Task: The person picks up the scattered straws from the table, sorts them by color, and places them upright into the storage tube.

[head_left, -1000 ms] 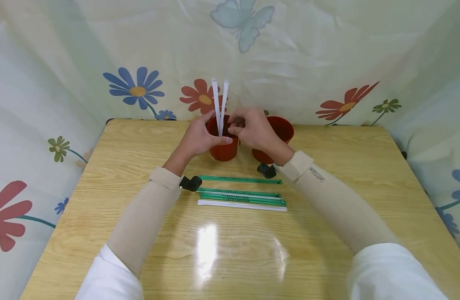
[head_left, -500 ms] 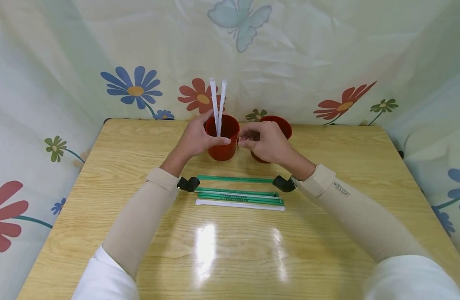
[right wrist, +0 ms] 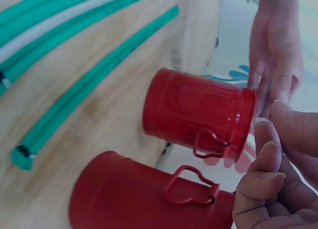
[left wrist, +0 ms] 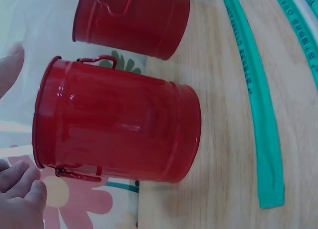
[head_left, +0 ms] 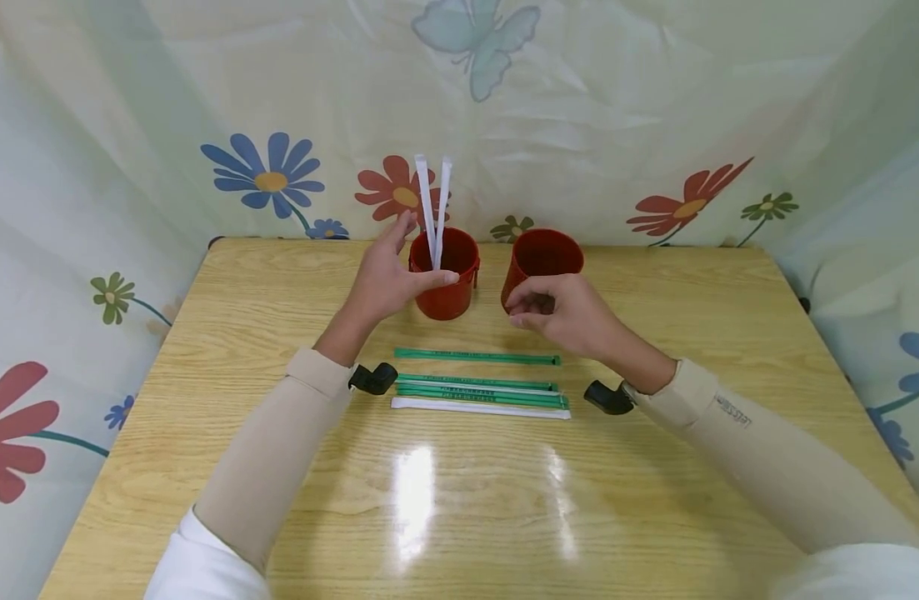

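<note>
Two white paper-wrapped straws [head_left: 442, 208] stand in the left red bucket [head_left: 444, 302], leaning apart at the top. At that bucket's rim is my left hand [head_left: 384, 279], thumb stretched across the front and fingers spread behind. In the left wrist view its fingers [left wrist: 22, 182] look apart from the bucket wall [left wrist: 119, 122]. My right hand [head_left: 571, 315] hovers before the right red bucket [head_left: 513, 283] and hides part of its front. Its fingers are loosely bent, with nothing visible between them in the right wrist view. Each bucket has small wire handles.
Nearer me on the wooden table [head_left: 474, 500] lie a separate green-wrapped straw [head_left: 474, 357], a close group of several green-wrapped straws [head_left: 481, 390], and a white-wrapped straw [head_left: 481, 408]. A flowered curtain [head_left: 579, 150] hangs right behind the buckets.
My right hand has moved from the left bucket's mouth rightward and toward me, in front of the right bucket. My left hand's fingers have loosened from the left bucket's rim.
</note>
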A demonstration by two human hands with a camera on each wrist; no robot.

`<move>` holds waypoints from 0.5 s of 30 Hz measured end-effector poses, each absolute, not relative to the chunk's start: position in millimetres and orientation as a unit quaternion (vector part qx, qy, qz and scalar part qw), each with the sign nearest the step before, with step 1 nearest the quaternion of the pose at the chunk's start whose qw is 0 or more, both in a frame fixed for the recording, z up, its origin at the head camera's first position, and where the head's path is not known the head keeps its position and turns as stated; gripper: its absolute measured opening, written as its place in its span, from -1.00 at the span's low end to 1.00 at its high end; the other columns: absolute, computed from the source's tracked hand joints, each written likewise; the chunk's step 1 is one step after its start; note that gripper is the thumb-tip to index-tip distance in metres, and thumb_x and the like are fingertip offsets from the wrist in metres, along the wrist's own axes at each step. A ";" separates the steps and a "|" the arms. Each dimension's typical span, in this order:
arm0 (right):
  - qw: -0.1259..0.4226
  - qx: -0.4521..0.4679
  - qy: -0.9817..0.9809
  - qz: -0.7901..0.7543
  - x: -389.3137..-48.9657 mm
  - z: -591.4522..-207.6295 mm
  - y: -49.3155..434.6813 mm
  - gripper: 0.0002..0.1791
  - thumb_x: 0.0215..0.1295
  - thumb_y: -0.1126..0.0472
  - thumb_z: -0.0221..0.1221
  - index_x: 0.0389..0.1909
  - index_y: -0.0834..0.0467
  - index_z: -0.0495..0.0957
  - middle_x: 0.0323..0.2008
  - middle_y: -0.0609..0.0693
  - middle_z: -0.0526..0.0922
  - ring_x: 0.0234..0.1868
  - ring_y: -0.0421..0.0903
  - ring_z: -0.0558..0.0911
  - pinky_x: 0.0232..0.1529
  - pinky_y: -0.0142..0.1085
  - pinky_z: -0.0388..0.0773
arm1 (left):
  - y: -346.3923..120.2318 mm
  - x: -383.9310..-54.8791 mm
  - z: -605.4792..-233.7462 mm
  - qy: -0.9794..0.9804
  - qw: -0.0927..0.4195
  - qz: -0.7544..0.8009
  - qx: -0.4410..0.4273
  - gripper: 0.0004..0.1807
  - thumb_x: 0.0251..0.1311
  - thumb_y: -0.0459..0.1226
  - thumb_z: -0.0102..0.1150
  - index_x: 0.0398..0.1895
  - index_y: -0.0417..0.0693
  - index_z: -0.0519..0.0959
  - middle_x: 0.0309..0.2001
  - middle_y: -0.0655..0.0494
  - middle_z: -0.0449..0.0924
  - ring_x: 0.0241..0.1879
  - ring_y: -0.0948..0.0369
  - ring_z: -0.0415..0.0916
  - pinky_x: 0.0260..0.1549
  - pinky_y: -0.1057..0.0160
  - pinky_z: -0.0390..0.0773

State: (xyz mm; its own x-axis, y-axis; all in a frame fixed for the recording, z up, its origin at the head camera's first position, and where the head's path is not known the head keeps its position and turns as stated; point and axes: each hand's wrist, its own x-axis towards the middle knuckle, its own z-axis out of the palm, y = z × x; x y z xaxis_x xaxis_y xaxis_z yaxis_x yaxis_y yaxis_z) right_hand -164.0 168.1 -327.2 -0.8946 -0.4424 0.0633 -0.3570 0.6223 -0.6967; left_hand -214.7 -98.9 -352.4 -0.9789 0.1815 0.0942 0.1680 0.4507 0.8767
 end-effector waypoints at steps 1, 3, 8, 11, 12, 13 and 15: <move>0.059 -0.221 0.899 -0.373 -162.2 -329.0 170.6 -0.88 0.16 0.33 0.36 -0.26 0.18 0.69 -0.33 0.07 0.71 -0.31 -0.06 0.60 -0.30 -0.45 0.59 | -98.6 -212.5 -351.8 0.849 0.003 0.519 0.101 0.21 -0.07 0.10 0.50 0.59 0.11 -0.04 0.54 0.12 0.12 0.55 0.01 0.07 0.17 -0.04 0.56; 0.059 -0.222 0.899 -0.373 -159.0 -332.7 175.6 -0.88 0.15 0.35 0.36 -0.27 0.19 0.69 -0.33 0.09 0.70 -0.32 -0.05 0.59 -0.32 -0.46 0.58 | -97.4 -209.1 -351.9 0.840 -0.005 0.533 0.104 0.18 -0.05 0.06 0.50 0.58 0.10 -0.02 0.54 0.13 0.13 0.54 0.03 0.08 0.18 -0.03 0.55; 0.053 -0.232 0.897 -0.372 -153.2 -340.0 183.3 -0.89 0.15 0.36 0.36 -0.28 0.17 0.70 -0.38 0.06 0.70 -0.37 -0.06 0.56 -0.37 -0.46 0.55 | -93.7 -204.4 -354.5 0.809 -0.020 0.575 0.124 0.12 -0.02 -0.07 0.52 0.57 0.05 0.03 0.50 0.10 0.19 0.52 0.09 0.16 0.26 0.03 0.50; 0.053 -0.236 0.898 -0.368 -150.4 -342.5 186.5 -0.89 0.15 0.35 0.36 -0.29 0.15 0.70 -0.40 0.02 0.71 -0.38 -0.08 0.54 -0.38 -0.47 0.53 | -89.3 -202.6 -353.7 0.787 -0.014 0.601 0.140 0.12 -0.03 -0.14 0.53 0.57 0.06 0.04 0.49 0.09 0.22 0.49 0.11 0.21 0.30 0.00 0.46; 0.052 -0.237 0.898 -0.367 -149.4 -342.9 187.6 -0.89 0.14 0.35 0.37 -0.30 0.15 0.70 -0.40 0.02 0.71 -0.38 -0.08 0.54 -0.38 -0.47 0.53 | -87.2 -202.2 -353.0 0.782 -0.012 0.606 0.146 0.12 -0.03 -0.15 0.53 0.56 0.06 0.04 0.49 0.09 0.22 0.48 0.10 0.22 0.29 -0.03 0.46; 0.052 -0.237 0.898 -0.366 -148.2 -343.2 188.6 -0.88 0.13 0.35 0.37 -0.30 0.15 0.70 -0.41 0.02 0.71 -0.38 -0.08 0.54 -0.38 -0.47 0.53 | -85.1 -201.7 -352.3 0.778 -0.009 0.610 0.151 0.12 -0.03 -0.15 0.53 0.56 0.06 0.04 0.49 0.10 0.22 0.48 0.09 0.23 0.28 -0.06 0.47; 0.054 -0.237 0.899 -0.364 -145.8 -343.8 190.6 -0.88 0.12 0.36 0.38 -0.30 0.15 0.70 -0.40 0.03 0.72 -0.38 -0.08 0.54 -0.38 -0.46 0.54 | -80.6 -201.2 -350.7 0.776 -0.006 0.610 0.161 0.11 -0.05 -0.13 0.54 0.56 0.08 0.07 0.48 0.13 0.24 0.46 0.10 0.27 0.25 -0.08 0.49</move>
